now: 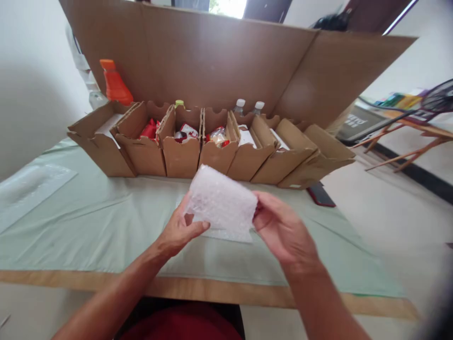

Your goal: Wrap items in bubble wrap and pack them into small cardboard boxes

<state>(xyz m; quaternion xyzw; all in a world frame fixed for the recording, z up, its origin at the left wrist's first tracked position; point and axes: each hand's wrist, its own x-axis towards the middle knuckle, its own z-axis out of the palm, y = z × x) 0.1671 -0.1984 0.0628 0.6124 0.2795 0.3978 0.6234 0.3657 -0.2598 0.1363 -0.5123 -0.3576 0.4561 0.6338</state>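
Between my two hands is a bubble wrap bundle (222, 196), a whitish roll or packet held above the green cloth. My left hand (182, 229) grips its left end, thumb on the near face and the other fingers mostly behind it. At the right end, my right hand (283, 226) has its fingers closed on the edge. A flat loose end of the wrap hangs below the bundle. Whether anything lies inside the wrap is hidden.
A row of cardboard bins (182, 158) holding packets stands behind my hands, before a tall cardboard panel (219, 56). An orange bottle (116, 85) is at the back left. Bubble wrap sheets (31, 189) lie left; a dark phone (320, 195) lies right.
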